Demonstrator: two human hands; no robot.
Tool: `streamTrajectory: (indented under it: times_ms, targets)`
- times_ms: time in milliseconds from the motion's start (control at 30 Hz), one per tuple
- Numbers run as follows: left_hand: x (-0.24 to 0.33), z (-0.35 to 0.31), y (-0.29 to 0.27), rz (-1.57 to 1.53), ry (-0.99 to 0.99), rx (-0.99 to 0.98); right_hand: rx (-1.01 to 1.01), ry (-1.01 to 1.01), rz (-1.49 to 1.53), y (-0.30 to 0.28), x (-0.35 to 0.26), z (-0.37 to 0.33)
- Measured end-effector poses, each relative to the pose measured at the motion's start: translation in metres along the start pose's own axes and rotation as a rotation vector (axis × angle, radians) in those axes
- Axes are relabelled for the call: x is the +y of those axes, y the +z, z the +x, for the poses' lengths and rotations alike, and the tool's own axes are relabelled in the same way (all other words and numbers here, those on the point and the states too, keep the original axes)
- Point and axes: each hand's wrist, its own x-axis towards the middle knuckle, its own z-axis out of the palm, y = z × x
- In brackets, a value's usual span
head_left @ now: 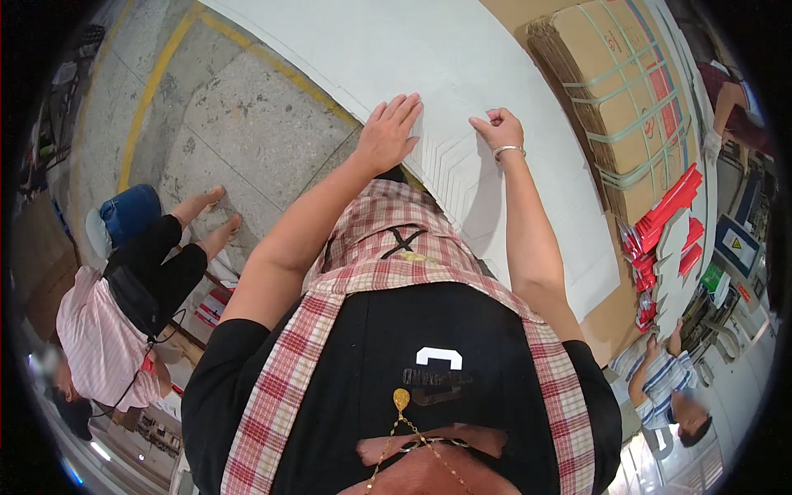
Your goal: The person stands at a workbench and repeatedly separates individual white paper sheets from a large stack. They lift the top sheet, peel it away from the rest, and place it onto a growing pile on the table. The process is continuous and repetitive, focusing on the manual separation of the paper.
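Observation:
A broad stack of white sheets [450, 70] lies in front of me, with several edges fanned out in steps nearest my body. My left hand [392, 129] rests flat at the stack's left edge, fingers stretched out, thumb beside the stepped edges. To its right, my right hand [503, 130] is over the sheets with its fingers curled and its thumb drawn in toward them. Whether a sheet edge is caught between those fingertips cannot be made out. A bracelet [509, 152] circles my right wrist.
Right of the sheets stands a strapped bundle of flat brown cartons [606, 91], with red-and-white folded pieces [664, 239] nearer me. One person [107, 330] sits at the left by a blue container [130, 216]; another person [668, 375] is at the lower right. Concrete floor [239, 124] lies left.

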Motion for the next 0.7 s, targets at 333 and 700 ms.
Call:
streamTrajectory:
  times_ms: [333, 700]
  targets:
    - [0.013, 0.002, 0.001, 0.1, -0.014, -0.003, 0.054, 0.0, 0.036, 0.0, 0.007, -0.003]
    - [0.02, 0.003, 0.011, 0.125, -0.02, -0.013, 0.049, 0.044, 0.108, 0.002, 0.032, 0.009]
